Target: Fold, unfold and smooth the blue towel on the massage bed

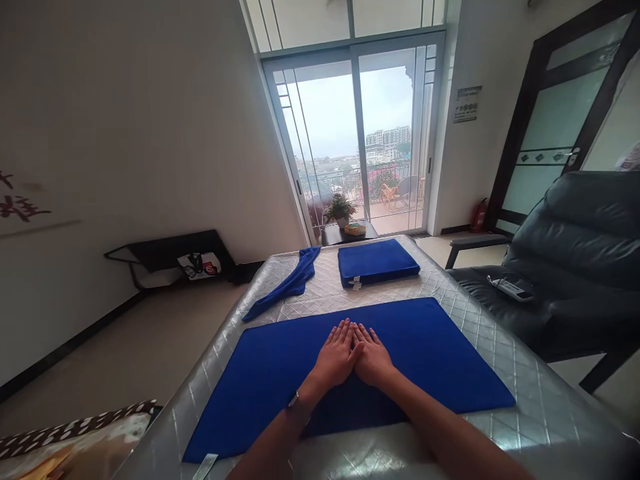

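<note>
A blue towel (270, 373) lies spread out flat, with a white tag (205, 465) at its near left corner. My left hand (336, 353) rests palm down near the middle of it, fingers stretched out. Right beside it, my right hand (371, 355) also lies flat on the cloth, and the two hands touch along their inner edges. Neither hand holds anything. Beyond the spread towel sits a stack of folded blue towels (379, 259). To the left of that stack, a twisted blue towel (290, 285) lies loose.
Everything blue lies on a mattress (500, 347) in a silvery quilted cover. A dark armchair (575, 267) with a remote-like device (511, 289) stands at the right. A potted plant (340, 209) is on a small table beyond the far edge. A black bench (170, 257) stands by the left wall.
</note>
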Available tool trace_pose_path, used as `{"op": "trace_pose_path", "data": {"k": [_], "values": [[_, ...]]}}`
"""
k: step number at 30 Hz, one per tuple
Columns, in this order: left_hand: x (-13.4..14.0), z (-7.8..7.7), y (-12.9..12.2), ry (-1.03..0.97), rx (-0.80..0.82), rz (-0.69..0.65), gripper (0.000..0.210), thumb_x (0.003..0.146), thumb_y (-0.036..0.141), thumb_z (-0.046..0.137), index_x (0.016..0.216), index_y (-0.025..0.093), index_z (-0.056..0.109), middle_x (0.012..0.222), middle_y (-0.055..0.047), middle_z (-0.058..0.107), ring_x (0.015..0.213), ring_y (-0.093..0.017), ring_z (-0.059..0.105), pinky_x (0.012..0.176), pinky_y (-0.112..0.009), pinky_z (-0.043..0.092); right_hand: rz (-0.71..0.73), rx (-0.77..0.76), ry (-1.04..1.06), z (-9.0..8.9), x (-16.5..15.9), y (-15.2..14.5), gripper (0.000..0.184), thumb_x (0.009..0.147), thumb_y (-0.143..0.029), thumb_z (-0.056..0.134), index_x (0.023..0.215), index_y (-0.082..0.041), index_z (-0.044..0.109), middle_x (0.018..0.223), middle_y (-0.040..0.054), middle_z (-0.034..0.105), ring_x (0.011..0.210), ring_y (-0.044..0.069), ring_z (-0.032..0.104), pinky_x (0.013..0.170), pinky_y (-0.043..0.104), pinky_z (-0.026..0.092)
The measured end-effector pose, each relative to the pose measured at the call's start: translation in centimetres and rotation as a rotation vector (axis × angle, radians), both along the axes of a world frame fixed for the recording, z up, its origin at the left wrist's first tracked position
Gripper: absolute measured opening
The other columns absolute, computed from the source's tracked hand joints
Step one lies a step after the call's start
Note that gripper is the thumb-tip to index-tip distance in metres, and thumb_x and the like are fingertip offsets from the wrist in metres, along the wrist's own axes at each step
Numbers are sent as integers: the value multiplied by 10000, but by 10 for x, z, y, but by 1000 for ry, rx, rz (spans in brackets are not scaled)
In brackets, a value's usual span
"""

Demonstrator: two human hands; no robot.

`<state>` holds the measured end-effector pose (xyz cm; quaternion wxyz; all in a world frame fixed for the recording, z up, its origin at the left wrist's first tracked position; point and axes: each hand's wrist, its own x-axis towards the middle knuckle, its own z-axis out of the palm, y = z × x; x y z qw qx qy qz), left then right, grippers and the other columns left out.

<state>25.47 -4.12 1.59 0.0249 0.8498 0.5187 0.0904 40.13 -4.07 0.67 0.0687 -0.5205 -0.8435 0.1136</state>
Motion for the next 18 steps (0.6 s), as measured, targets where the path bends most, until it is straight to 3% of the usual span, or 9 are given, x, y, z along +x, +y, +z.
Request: {"op": "trace_pose_path", "data": {"k": [4,9,13,18], "values": [[-1,-11,4,-18,-38,32,750,1038,576,79,1594,103,255,1661,-132,265,1550,-227,180,1266,-461,220,4,7,14,-5,1,2,680,995,-351,275,1620,-101,178,1688,94,107,1561,234,50,1262,465,53],[-42,-20,0,29,-76,114,776,1030,591,85,1597,85,241,1668,-141,215,1554,-245,157,1272,-478,185,-45,-2,92,7,2,-3,673,1032,-402,138,1600,-58,250,1672,126,192,1556,213,108,1262,432,67],[-93,-25,-3,64,-56,225,768,1025,617,127,1605,125,238,1668,-125,219,1551,-263,164,1268,-506,174,-85,-48,77,15,3,-5,700,1032,-455,133,1608,-68,222,1680,113,159,1558,207,85,1263,424,50],[-187,-32,-14,131,-43,406,800,1016,635,150,1595,92,249,1663,-146,212,1545,-284,182,1260,-521,174,-102,-68,52,17,4,-4,729,1029,-499,121,1612,-68,193,1687,95,133,1560,197,63,1263,415,38]]}}
